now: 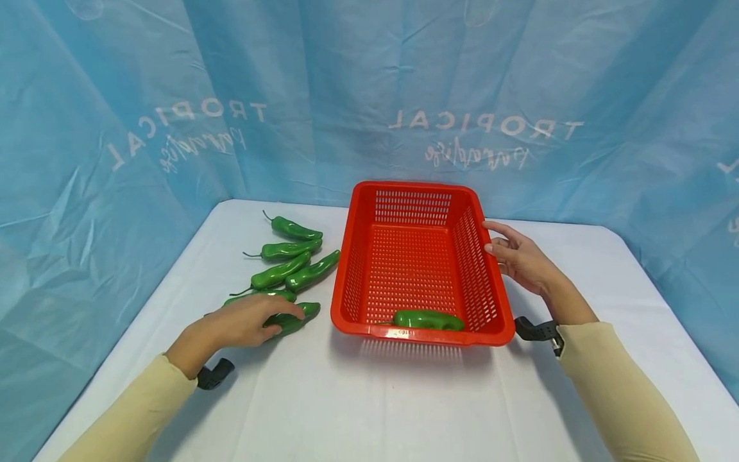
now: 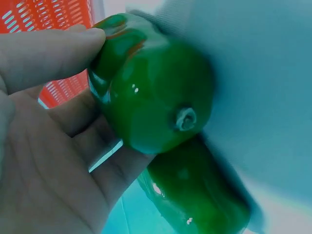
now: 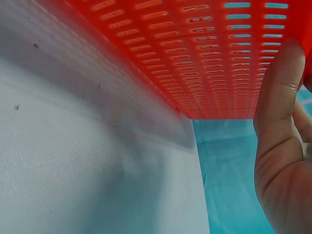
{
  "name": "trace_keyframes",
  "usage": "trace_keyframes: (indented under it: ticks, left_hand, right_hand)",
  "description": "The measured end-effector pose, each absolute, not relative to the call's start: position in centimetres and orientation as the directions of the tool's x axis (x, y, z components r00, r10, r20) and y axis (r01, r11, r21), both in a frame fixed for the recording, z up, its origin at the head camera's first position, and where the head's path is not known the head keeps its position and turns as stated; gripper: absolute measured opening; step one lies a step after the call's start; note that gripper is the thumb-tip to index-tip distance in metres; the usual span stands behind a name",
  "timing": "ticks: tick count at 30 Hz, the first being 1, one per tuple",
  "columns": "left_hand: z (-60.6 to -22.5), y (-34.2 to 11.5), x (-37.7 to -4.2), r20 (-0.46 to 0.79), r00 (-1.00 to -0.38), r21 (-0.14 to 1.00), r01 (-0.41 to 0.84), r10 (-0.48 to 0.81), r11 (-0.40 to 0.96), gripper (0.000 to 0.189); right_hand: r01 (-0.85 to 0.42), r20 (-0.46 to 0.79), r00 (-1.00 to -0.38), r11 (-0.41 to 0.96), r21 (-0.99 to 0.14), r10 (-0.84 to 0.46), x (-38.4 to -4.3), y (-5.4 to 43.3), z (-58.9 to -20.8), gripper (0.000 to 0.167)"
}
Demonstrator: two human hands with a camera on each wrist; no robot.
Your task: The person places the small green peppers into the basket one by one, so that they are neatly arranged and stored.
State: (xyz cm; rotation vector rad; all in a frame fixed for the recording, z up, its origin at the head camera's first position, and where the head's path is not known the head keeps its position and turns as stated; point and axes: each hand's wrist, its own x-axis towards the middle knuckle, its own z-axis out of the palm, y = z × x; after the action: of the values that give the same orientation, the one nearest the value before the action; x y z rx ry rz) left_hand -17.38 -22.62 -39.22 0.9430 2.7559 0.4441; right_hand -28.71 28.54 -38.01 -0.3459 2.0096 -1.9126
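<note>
In the head view my left hand (image 1: 248, 319) pinches a glossy green chili pepper (image 1: 308, 312) at the near end of a loose group on the table. The left wrist view shows the thumb against that pepper (image 2: 151, 83), fingers on its far side, with a second pepper (image 2: 195, 192) close beside it. A red perforated plastic basket (image 1: 410, 263) stands to the right of the group. One green pepper (image 1: 430, 319) lies inside, along its near wall. My right hand (image 1: 525, 260) grips the basket's right rim, thumb along the outer wall in the right wrist view.
Several more green peppers (image 1: 297, 249) lie left of the basket, some with long stems. A white cloth (image 1: 369, 410) covers the table. Blue printed sheeting (image 1: 346, 96) hangs behind it and at both sides.
</note>
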Motion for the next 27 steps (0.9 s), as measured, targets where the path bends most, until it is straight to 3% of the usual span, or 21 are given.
trace_keyframes:
  ticks: [6,14,22,27]
  left_hand:
    - [-39.1,-22.6,-17.2,-0.069,-0.788,0.344,0.558,0.612,0.756,0.043]
    - [-39.2,-23.7,-17.3,0.023,-0.799,0.461,0.542,0.601,0.703,0.044]
    - [-37.0,-24.3,-18.6,0.107,-0.826,0.540,0.516,0.554,0.665,0.044]
    - [-35.1,-24.0,-20.1,0.094,-0.817,0.596,0.504,0.568,0.626,0.042]
  right_hand:
    - [0.069,-0.082,-0.912,0.047,-0.996,-0.401,-28.7,28.4,-37.7,0.064]
    - [0.081,-0.092,-0.911,0.045,-0.996,-0.402,-28.6,28.4,-37.9,0.063]
    - [0.076,-0.101,-0.915,0.079,-0.994,-0.389,-28.7,28.5,-37.9,0.064]
    - [0.080,-0.102,-0.913,0.071,-0.994,-0.395,-28.7,28.6,-38.0,0.065]
